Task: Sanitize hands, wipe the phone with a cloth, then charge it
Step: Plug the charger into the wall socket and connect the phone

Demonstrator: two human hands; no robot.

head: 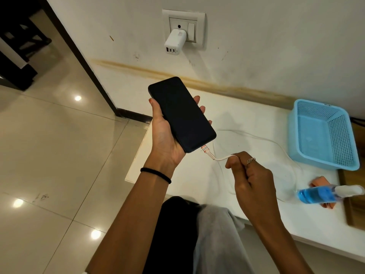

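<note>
Head view: left hand (167,135), palm up, cradling a black rectangular smartphone (181,114) with dark screen, raised above the near-left corner of a white counter (256,115). White charging cable (219,158) plugged into the phone's lower end, pinched just beyond the connector by the closed right hand (250,180), ring on one finger. Rest of the cable looping loose across the counter. White multi-port charger block (174,42) seated in the wall socket above, ports showing no plug. Light blue perforated plastic basket (324,135) at far right. Blue sanitizer bottle (320,194) lying on its side, over an orange cloth (321,180).
</note>
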